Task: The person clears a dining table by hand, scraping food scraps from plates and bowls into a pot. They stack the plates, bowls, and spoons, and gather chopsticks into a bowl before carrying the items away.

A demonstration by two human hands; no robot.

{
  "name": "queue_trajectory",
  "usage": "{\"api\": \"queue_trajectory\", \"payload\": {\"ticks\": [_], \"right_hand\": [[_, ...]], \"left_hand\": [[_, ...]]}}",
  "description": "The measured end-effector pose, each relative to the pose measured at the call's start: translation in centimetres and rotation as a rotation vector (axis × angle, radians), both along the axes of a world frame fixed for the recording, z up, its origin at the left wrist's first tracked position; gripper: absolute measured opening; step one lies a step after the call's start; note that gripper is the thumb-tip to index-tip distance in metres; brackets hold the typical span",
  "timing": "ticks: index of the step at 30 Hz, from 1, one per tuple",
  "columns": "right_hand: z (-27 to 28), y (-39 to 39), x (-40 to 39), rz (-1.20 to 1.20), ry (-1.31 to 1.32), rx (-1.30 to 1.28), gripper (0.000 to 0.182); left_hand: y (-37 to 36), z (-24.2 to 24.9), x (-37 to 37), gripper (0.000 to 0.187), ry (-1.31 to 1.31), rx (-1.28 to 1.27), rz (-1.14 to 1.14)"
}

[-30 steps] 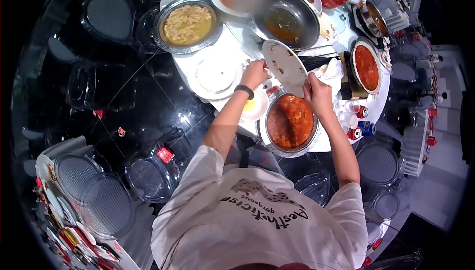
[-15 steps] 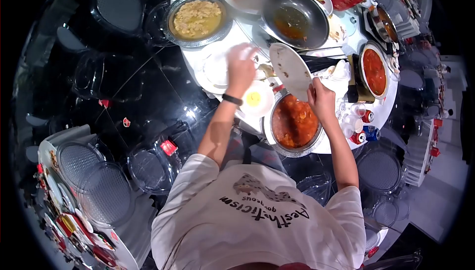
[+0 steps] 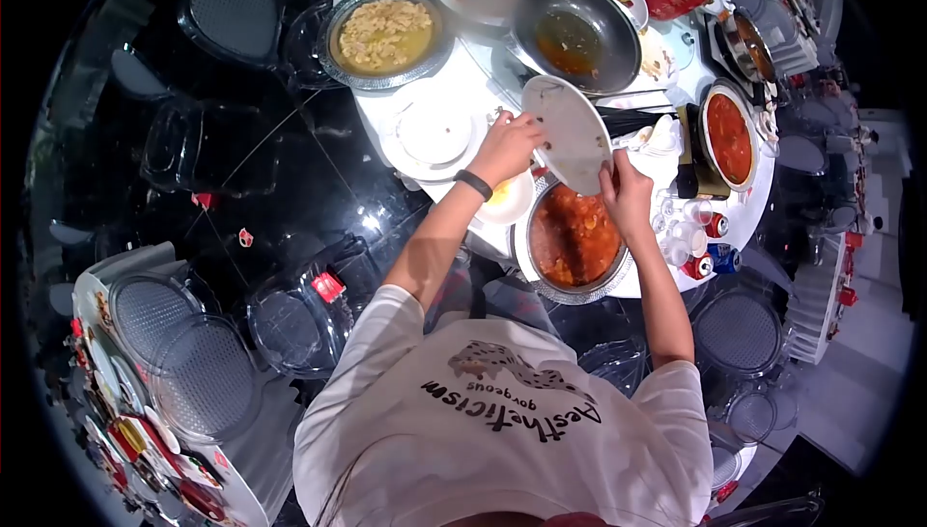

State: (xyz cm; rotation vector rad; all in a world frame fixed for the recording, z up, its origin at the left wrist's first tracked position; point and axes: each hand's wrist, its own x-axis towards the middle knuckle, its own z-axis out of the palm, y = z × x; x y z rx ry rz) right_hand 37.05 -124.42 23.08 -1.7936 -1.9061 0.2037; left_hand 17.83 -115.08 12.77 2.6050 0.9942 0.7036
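Honestly, my white plate (image 3: pixel 570 141) could swing and drop scraps into the red stew (image 3: pixel 576 242) at its six o'clock, since it's tilted and held one-sided. My right hand (image 3: pixel 630 191) pinches the four o'clock rim; left hand (image 3: pixel 509 148)'s back-up at nine, can't tell if it's gripping.

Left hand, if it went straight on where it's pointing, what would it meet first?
Probably the tilted white plate held in the right hand; the left hand seems close to its rim, though depth leaves contact unclear.
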Motion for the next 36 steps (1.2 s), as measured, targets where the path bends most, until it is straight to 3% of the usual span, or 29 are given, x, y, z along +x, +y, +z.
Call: {"api": "queue_trajectory", "payload": {"ticks": [1, 4, 7, 9, 13, 15, 21, 25, 32, 36], "right_hand": [[0.4, -0.1, 0.1, -0.026, 0.004, -0.003, 0.011], [1.2, -0.7, 0.6, -0.034, -0.015, 0.028, 0.012], [1.4, -1.2, 0.8, -0.021, -0.057, 0.068, 0.012], [1.6, -1.5, 0.7, 0.016, -0.123, 0.095, 0.013], [0.6, -0.9, 0.3, 0.155, -0.204, 0.191, 0.015], [0.4, -0.2, -0.4, 0.204, -0.303, 0.235, 0.016], [-2.5, 0.9, 0.1, 0.308, -0.33, 0.198, 0.016], [-5.0, 1.6, 0.4, 0.288, -0.3, 0.153, 0.017], [-1.1, 3.5, -3.2, 0.199, -0.157, 0.291, 0.016], [-2.2, 9.3, -6.1, 0.083, 0.144, 0.06, 0.012]], "left_hand": [[0.6, -0.2, -0.2, 0.024, 0.203, -0.051, -0.02], [1.4, -0.3, -2.7, 0.018, 0.087, -0.001, 0.181], [1.2, -0.6, -8.1, 0.014, -0.199, 0.085, 0.612], [0.5, -0.1, -10.7, 0.016, -0.157, 0.119, 0.752], [-0.7, -6.3, -12.7, 0.036, -0.086, 0.38, 0.702], [1.2, -7.9, -14.0, 0.047, -0.277, -0.627, 0.893], [1.2, -11.7, -14.8, 0.044, -0.588, -0.667, 0.835], [-1.2, -5.7, -15.9, 0.044, -1.07, -0.935, 0.669], [-4.0, -1.1, -19.4, 0.041, -1.195, -1.086, 0.704], [-5.6, 1.7, -21.0, 0.036, -1.308, -1.021, 0.801]]}}
